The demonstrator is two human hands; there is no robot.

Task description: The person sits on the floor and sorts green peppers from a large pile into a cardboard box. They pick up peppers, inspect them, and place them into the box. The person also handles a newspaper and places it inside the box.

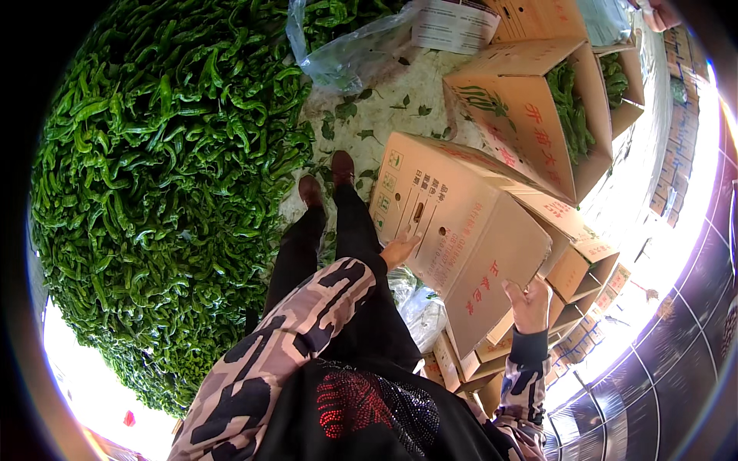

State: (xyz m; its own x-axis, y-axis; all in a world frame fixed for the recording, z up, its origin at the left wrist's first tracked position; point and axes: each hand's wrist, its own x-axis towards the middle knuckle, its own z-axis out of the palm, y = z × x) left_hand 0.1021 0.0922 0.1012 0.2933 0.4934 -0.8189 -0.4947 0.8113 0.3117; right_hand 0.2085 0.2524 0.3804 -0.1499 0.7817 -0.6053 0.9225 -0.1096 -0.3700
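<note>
A printed cardboard carton (444, 207) stands in front of me, its near side turned up towards the camera and a flap (496, 271) spread outwards at its right end. My left hand (402, 249) lies on the carton's side below the slotted handle hole, fingers spread. At the outer edge of the flap is my right hand (530, 302), thumb on the face and fingers behind it, gripping the cardboard. The inside of this carton cannot be seen. A large heap of long green peppers (173, 173) fills the left of the view.
Another carton (519, 109) holding green peppers (568, 109) stands beyond mine. Further cartons (576, 271) lie to the right. Clear plastic film (351, 57) and a printed sheet (455, 26) lie ahead on the leaf-strewn floor. Another person's hand (660, 16) shows at the top right.
</note>
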